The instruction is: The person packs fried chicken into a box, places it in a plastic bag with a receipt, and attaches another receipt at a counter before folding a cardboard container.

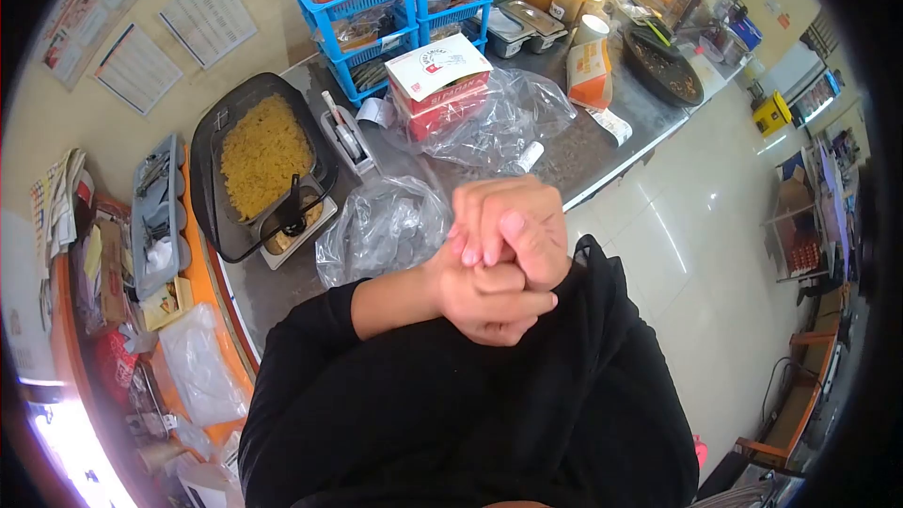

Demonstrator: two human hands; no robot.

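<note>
My left hand (pixel 491 306) and my right hand (pixel 519 221) are clasped together in front of my black shirt. The right fingers wrap over the left hand, whose own fingers are curled in; the inside of the left hand is hidden. A crumpled clear plastic bag (pixel 386 226) lies on the counter just beyond my left wrist. Farther back is a red and white takeaway box (pixel 440 75), with another clear plastic bag (pixel 517 113) around its right side. A small white roll (pixel 530 156) sits just past my right hand.
Yellow rice (pixel 265 155) fills a black pan on the left, beside a small metal tray (pixel 301 237). Blue stacked baskets (pixel 348 9), an orange and white carton (pixel 589 72) and a dark round pan (pixel 663 66) stand at the back. The counter's edge (pixel 625 166) runs along the right, above tiled floor.
</note>
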